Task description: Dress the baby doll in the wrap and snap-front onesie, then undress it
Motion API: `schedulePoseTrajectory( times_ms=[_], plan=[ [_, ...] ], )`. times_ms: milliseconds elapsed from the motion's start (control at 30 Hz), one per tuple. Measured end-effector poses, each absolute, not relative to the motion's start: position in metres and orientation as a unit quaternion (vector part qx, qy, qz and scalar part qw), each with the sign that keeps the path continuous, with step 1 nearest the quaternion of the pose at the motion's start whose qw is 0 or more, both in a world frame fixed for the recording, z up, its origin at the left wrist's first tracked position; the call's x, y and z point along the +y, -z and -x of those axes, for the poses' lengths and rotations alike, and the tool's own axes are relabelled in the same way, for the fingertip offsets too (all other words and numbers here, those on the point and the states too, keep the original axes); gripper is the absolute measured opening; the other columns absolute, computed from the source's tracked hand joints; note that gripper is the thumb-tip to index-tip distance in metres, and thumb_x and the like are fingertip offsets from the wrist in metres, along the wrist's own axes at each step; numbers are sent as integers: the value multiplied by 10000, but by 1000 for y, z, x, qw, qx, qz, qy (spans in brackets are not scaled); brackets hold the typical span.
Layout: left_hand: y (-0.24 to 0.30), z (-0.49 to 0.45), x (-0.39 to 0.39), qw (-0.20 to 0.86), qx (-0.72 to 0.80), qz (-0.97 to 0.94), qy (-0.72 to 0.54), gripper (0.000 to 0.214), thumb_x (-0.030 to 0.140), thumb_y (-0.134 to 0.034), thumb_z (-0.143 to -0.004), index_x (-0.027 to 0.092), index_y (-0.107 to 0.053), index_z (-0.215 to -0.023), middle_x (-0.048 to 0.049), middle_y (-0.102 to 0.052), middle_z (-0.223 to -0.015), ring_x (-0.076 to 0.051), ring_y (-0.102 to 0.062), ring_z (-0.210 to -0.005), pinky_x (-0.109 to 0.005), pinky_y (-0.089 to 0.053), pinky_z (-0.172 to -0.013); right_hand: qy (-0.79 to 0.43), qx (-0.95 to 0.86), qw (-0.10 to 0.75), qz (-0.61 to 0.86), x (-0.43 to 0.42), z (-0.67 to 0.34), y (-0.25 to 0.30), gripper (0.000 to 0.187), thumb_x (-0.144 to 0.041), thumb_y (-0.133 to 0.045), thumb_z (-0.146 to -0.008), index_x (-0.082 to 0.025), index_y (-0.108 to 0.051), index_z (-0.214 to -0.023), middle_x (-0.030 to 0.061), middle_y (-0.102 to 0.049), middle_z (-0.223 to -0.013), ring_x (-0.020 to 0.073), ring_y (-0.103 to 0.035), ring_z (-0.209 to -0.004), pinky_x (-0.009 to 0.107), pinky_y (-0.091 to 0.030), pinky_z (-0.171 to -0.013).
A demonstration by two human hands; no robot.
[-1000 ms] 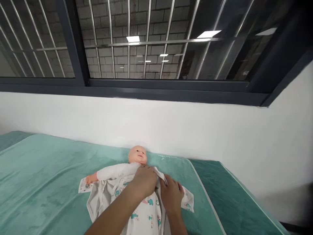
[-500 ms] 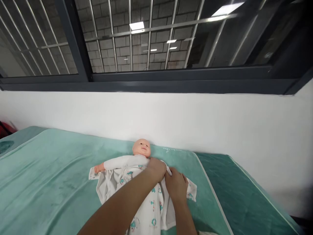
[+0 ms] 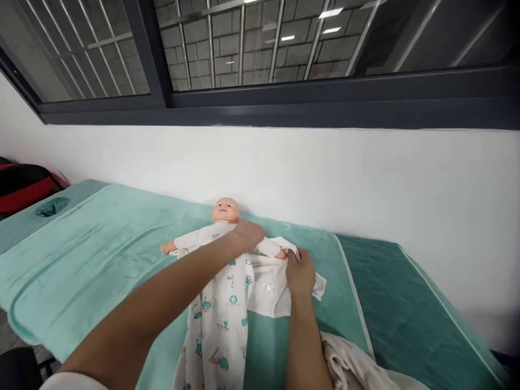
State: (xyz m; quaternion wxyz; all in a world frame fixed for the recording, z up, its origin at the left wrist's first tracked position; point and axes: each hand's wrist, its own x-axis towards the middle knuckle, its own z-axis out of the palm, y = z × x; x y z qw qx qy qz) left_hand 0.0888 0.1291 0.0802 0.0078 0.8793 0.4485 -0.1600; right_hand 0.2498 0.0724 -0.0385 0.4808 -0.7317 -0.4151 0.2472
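Observation:
A baby doll (image 3: 226, 209) lies on its back on a teal blanket (image 3: 101, 254), head toward the white wall. It wears a white top, and a white printed garment (image 3: 221, 314) is spread over and under it. My left hand (image 3: 248, 234) rests closed on the doll's chest and shoulder, pressing on the cloth. My right hand (image 3: 300, 271) pinches the garment's open flap (image 3: 270, 281) beside the doll's outstretched arm, whose small hand (image 3: 281, 253) pokes out just beyond my fingers.
A crumpled cream cloth (image 3: 353, 363) lies at the blanket's near right. A darker teal mattress (image 3: 406, 314) extends right. A red and black object (image 3: 20, 187) sits far left. The white wall and a barred window (image 3: 260, 49) run behind.
The view has tilted down and back, showing more of the garment. My right hand has drawn the flap out to the right, uncovering the doll's arm. My left hand stayed on the chest.

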Motion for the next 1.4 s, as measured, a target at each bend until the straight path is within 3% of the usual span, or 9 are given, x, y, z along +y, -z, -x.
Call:
schedulePoseTrajectory(
  times_ms=[300, 400, 500, 600, 700, 867, 1067, 1300, 1400],
  plan=[
    [-105, -50, 123, -4, 468, -869, 159, 421, 53, -607, -767, 124, -597, -1182, -178, -711, -1042, -319, -714, -894, -421, -566, -752, -293, -360, 604, 648, 82, -259, 52, 358, -408, -620, -673, -176, -662, -942, 87, -712, -924, 256, -646, -867, 398, -504, -814],
    [-103, -56, 121, 2, 474, -867, 154, 414, 80, -597, -787, 123, -588, -1199, -183, -705, -1073, -326, -711, -915, -434, -568, -762, -289, -345, 654, 608, 79, -257, 49, 413, -369, -599, -688, -168, -652, -1046, 96, -711, -1012, 261, -679, -953, 421, -532, -861],
    [-95, -71, 123, 11, 482, -863, 150, 422, 71, -585, -794, 114, -586, -1214, -194, -700, -1120, -332, -711, -940, -449, -572, -769, -184, -312, 728, 582, 69, -252, 36, 431, -234, -480, -731, -183, -602, -1141, 107, -647, -1196, 247, -620, -1163, 463, -470, -1026],
    [-85, -89, 131, 21, 489, -860, 145, 444, 73, -600, -798, 124, -581, -1238, -197, -693, -1178, -324, -707, -992, -445, -571, -809, -37, -342, 766, 543, 58, -240, 19, 362, -138, -452, -770, -198, -608, -1092, 113, -619, -1222, 250, -576, -1220, 500, -423, -1086],
    [-75, -102, 145, 27, 495, -857, 141, 448, 87, -630, -796, 139, -589, -1239, -191, -683, -1228, -332, -685, -1077, -461, -558, -869, -17, -425, 743, 517, 53, -222, 12, 254, -155, -489, -850, -195, -619, -1064, 128, -620, -1204, 268, -569, -1216, 524, -429, -1077],
    [-59, -110, 167, 48, 504, -852, 131, 404, 103, -645, -795, 151, -618, -1195, -174, -703, -1194, -322, -684, -1092, -459, -547, -898, -159, -436, 751, 471, 64, -206, 24, 216, -255, -542, -887, -199, -622, -1080, 117, -608, -1192, 245, -594, -1163, 466, -513, -985],
    [-54, -100, 161, 74, 498, -861, 72, 403, 173, -663, -803, 147, -614, -1202, -165, -680, -1223, -333, -659, -1125, -475, -528, -929, -269, -411, 724, 484, 70, -211, 38, 228, -357, -603, -872, -198, -635, -1031, 97, -668, -1091, 223, -653, -1033, 461, -503, -998],
    [-55, -6, 116, 86, 554, -820, -119, 372, 396, -425, -997, 221, -549, -1301, -99, -602, -1375, -240, -546, -1295, -388, -488, -1031, -379, -543, 572, 485, 64, -194, 32, 470, -467, -597, -907, -249, -573, -1323, 107, -550, -1437, 258, -510, -1332, 498, -406, -1137],
    [-32, 15, 98, 158, 549, -753, -327, 284, 383, -563, -944, 224, -609, -1175, -81, -622, -1349, -214, -556, -1283, -371, -454, -1088, -368, -608, 514, 480, 65, -186, 34, 513, -493, -574, -921, -257, -548, -1376, 93, -476, -1519, 259, -402, -1431, 521, -286, -1219]
  ],
)
